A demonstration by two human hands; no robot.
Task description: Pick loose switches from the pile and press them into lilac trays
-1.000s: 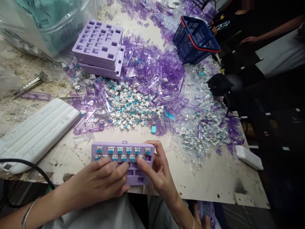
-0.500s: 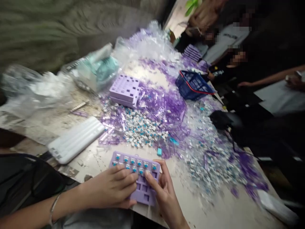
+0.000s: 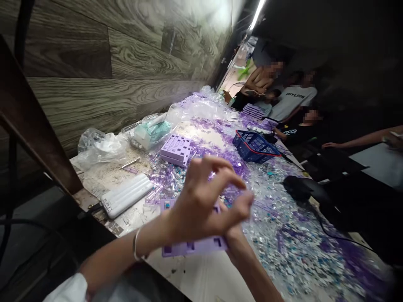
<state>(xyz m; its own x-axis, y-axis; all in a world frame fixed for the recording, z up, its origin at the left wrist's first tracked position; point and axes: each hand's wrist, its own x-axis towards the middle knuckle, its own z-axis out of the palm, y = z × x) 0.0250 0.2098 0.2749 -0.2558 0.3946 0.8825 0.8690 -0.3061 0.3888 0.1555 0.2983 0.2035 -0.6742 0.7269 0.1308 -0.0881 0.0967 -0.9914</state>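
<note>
My left hand [image 3: 210,197], with a bracelet at the wrist, is raised in front of a purple tray with square wells [image 3: 204,247]. Its fingers are curled but apart from the thumb, and nothing shows between them. Behind it, my right hand [image 3: 234,235] grips the tray's right side; most of its fingers are hidden. A small white-and-blue piece like a key switch [image 3: 167,205] sits in the tray's upper left corner. My left hand covers most of the other wells.
Loose switches [image 3: 283,251] and purple clear strips [image 3: 170,178] litter the table. A white long case [image 3: 127,195] lies left, stacked purple trays [image 3: 175,149] stand ahead, and a blue basket [image 3: 256,147] is beyond. Plastic bags [image 3: 103,147] line the wall. Several people are at the right.
My left hand has lifted off the tray and moved up and right, now blocking much of it. My right hand still holds the tray. The camera view has tilted up.
</note>
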